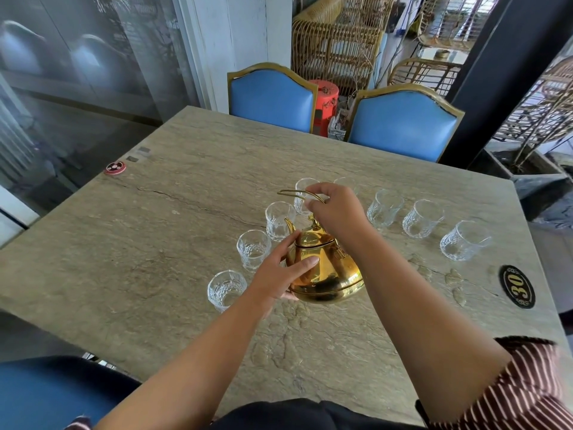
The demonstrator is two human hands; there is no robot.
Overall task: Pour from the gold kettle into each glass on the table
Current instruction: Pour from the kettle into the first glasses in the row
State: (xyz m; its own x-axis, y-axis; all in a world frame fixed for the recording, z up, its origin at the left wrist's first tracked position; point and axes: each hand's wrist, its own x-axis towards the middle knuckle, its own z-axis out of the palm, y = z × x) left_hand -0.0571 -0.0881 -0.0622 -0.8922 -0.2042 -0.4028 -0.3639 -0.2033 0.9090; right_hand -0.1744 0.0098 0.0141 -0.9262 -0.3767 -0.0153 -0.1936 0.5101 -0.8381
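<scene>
The gold kettle (328,268) is in the middle of the stone table (155,243), spout pointing away toward the far left. My right hand (338,212) grips its thin wire handle from above. My left hand (279,274) lies flat against the kettle's left side and underside. Several clear cut glasses stand in an arc around it: the nearest left glass (226,290), a second (253,249), a third (279,220) just beyond the spout, and others on the right such as (384,208) and the far right glass (464,240). The ones I can see into look empty.
Two blue padded chairs (273,97) (403,122) stand at the table's far edge. A red round call button (114,167) lies at the left edge, and a black oval number plaque (517,286) at the right. Another blue chair (46,392) sits near left.
</scene>
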